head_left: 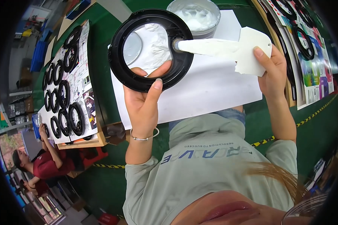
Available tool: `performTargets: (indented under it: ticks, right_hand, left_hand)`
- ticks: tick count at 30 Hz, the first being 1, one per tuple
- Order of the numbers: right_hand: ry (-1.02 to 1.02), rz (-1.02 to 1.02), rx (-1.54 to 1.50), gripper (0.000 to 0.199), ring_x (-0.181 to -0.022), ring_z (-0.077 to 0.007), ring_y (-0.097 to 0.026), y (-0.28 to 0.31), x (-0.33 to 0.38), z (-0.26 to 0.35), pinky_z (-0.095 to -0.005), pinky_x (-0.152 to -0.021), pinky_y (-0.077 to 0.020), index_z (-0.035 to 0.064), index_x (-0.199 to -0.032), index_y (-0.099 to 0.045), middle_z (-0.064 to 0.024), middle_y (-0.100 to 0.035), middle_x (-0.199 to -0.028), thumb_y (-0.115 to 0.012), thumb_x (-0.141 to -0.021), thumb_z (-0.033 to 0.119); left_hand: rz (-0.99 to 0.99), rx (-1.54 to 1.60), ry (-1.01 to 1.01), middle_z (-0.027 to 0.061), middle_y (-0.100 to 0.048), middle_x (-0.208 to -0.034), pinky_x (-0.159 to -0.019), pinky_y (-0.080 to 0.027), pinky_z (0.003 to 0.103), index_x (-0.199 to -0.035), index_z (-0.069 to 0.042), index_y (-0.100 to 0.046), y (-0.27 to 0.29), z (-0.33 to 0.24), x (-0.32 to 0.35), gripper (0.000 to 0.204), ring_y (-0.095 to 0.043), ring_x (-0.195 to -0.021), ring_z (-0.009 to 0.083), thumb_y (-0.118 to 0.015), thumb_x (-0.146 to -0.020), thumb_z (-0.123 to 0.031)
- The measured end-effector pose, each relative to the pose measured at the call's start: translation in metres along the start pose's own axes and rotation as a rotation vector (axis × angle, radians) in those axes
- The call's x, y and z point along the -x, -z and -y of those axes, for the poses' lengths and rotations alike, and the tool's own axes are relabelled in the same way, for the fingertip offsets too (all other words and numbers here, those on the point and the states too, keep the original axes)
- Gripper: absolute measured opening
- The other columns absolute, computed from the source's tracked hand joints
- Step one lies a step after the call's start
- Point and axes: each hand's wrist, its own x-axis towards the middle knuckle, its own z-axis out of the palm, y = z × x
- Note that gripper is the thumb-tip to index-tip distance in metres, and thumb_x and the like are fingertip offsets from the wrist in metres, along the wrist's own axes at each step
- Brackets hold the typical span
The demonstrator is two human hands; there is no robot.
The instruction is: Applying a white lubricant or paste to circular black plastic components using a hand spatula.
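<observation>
My left hand grips the lower rim of a black plastic ring, thumb on top and fingers curled through its opening. My right hand pinches the broad end of a flat white spatula between thumb and fingers. Its long narrow blade reaches left, and its tip meets a small round hole on the ring's right side. Behind them stands a tub of white paste, its surface stirred into peaks. Through the ring show a crumpled white tissue and a round, pale lid-like disc.
A white paper sheet covers part of the green table. On the left, a board carries several black rings. More rings lie on printed sheets at right. A person in a red shirt works at far left.
</observation>
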Motion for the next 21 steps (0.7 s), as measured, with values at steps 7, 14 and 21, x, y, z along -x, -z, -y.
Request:
performTargets:
  ticks: [7, 14, 21]
  right_hand:
    - [0.016, -0.027, 0.067, 0.031, -0.081, -0.0151, -0.062, -0.0008, 0.0062, -0.0049, -0.0265, -0.073, -0.0501, -0.0065, -0.109, -0.050, -0.0132, -0.061, -0.095, -0.054, -0.086, 0.013]
    - [-0.011, -0.019, -0.011, 0.031, -0.085, -0.0139, -0.060, -0.0009, 0.0101, -0.0060, -0.0238, -0.077, -0.0463, -0.0067, -0.108, -0.052, -0.0125, -0.062, -0.097, -0.058, -0.085, 0.013]
    - [-0.005, -0.008, -0.008, 0.031, -0.084, -0.0129, -0.060, -0.0060, 0.0100, -0.0098, -0.0233, -0.076, -0.0464, -0.0068, -0.108, -0.052, -0.0120, -0.062, -0.096, -0.057, -0.085, 0.013]
  left_hand:
    - [0.031, -0.008, 0.009, 0.0312, -0.054, -0.109, -0.091, -0.039, 0.028, -0.102, -0.007, -0.032, -0.0023, -0.0009, 0.0010, 0.026, -0.053, -0.106, 0.0211, -0.049, -0.085, 0.003]
    - [0.035, -0.002, -0.009, 0.0310, -0.054, -0.110, -0.090, -0.040, 0.028, -0.102, -0.007, -0.032, 0.0011, -0.0016, 0.0021, 0.025, -0.054, -0.105, 0.0204, -0.048, -0.085, 0.003]
    - [0.038, -0.014, -0.017, 0.0306, -0.054, -0.110, -0.088, -0.040, 0.026, -0.102, -0.007, -0.032, 0.0022, -0.0008, 0.0021, 0.026, -0.055, -0.103, 0.0185, -0.049, -0.085, 0.003]
